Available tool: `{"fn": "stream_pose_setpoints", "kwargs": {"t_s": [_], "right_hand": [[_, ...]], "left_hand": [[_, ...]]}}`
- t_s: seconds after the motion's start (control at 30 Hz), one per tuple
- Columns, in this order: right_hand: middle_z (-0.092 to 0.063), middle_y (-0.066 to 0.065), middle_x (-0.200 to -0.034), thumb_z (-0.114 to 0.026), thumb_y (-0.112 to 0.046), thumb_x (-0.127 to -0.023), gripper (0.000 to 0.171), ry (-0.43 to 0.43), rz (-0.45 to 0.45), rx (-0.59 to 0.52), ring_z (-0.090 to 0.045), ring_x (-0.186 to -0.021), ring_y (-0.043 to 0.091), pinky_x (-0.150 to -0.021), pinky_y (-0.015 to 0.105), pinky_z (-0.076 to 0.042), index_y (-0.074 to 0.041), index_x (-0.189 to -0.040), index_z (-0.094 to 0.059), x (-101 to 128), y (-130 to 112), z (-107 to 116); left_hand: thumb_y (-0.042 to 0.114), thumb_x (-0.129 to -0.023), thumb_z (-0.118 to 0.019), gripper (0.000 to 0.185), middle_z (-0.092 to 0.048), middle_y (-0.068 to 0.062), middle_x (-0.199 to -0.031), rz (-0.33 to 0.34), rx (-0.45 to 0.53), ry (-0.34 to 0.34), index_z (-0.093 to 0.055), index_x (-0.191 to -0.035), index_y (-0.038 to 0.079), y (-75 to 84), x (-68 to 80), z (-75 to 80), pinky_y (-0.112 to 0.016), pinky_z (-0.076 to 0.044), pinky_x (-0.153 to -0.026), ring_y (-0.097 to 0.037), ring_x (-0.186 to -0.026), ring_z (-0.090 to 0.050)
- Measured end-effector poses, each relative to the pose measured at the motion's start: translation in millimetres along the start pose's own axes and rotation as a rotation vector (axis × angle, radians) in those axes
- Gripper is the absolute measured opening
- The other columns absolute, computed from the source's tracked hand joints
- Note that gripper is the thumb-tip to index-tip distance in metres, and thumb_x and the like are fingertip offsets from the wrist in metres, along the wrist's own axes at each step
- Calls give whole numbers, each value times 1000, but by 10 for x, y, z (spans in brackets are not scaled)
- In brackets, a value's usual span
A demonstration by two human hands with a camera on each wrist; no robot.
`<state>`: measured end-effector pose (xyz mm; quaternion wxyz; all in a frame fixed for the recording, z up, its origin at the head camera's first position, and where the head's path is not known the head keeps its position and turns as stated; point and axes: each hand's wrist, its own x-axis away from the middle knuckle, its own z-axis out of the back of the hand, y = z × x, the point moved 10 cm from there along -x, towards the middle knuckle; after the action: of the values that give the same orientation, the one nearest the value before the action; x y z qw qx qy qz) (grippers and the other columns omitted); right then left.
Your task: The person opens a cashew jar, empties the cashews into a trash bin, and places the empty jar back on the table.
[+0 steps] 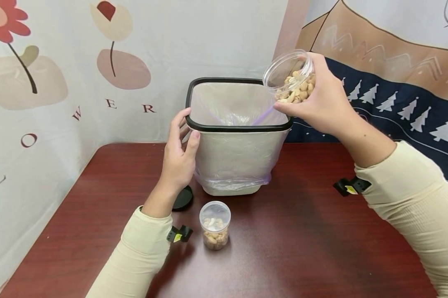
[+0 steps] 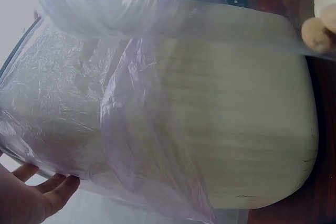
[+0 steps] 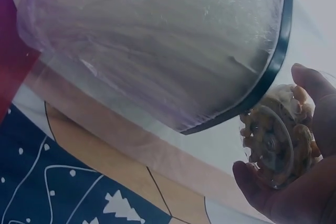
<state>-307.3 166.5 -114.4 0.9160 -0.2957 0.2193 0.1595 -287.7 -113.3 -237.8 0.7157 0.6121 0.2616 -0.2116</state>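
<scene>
My right hand [image 1: 322, 99] grips an open clear plastic jar [image 1: 288, 72] of nuts, tilted with its mouth to the left, above the right rim of a trash bin [image 1: 242, 161]. The nuts [image 1: 298, 89] lie inside along the jar's lower side. The right wrist view shows the jar's base [image 3: 270, 148] between thumb and fingers. At the bin's left side, my left hand [image 1: 179, 155] rests its fingertips against the rim and wall, fingers fairly straight. A thin translucent purple bag [image 2: 131, 108] lines the bin and folds over its black rim [image 1: 239, 129].
On the dark red table [image 1: 302, 231], a second clear jar of nuts [image 1: 215, 231] stands upright in front of the bin. A black round lid [image 1: 183, 198] lies partly behind the left wrist. Printed cloth [image 1: 164, 41] hangs behind.
</scene>
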Motion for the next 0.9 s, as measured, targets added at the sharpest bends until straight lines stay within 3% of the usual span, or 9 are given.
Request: {"fn": "stream_pose_setpoints", "kwargs": {"t_s": [0.23, 0.47, 0.73, 0.9], "right_hand": [[-47, 14, -144, -87, -34, -74, 103, -21, 46, 3, -52, -124, 25, -104, 48, -47, -16, -155, -26, -153, -41, -144], [-48, 18, -141, -86, -34, -73, 101, -13, 63, 66, -45, -129, 32, -110, 53, -37, -14, -153, -29, -263, -12, -244], [-49, 22, -138, -86, -34, -75, 100, -38, 72, 174, -46, -126, 35, -102, 57, -42, -16, -154, -28, -318, 17, -353], [-45, 22, -144, -85, -35, -76, 102, -69, 72, 241, -42, -134, 39, -108, 59, -38, -19, -156, -24, -351, 12, -409]], "left_hand": [[35, -102, -52, 52, -47, -11, -147, -7, -11, -5, -38, -151, 24, 5, -5, -16, -53, -40, -110, -30, -136, -48], [30, -102, -52, 50, -45, -11, -148, 3, 5, -13, -39, -150, 24, -7, -3, -58, -51, -41, -110, -29, -136, -48], [25, -103, -51, 50, -43, -16, -150, 7, 12, -27, -38, -151, 22, -13, 13, -100, -49, -41, -111, -29, -136, -48], [26, -103, -50, 50, -44, -17, -148, -9, 16, -29, -37, -151, 20, 0, 26, -97, -50, -42, -110, -32, -137, -47]]}}
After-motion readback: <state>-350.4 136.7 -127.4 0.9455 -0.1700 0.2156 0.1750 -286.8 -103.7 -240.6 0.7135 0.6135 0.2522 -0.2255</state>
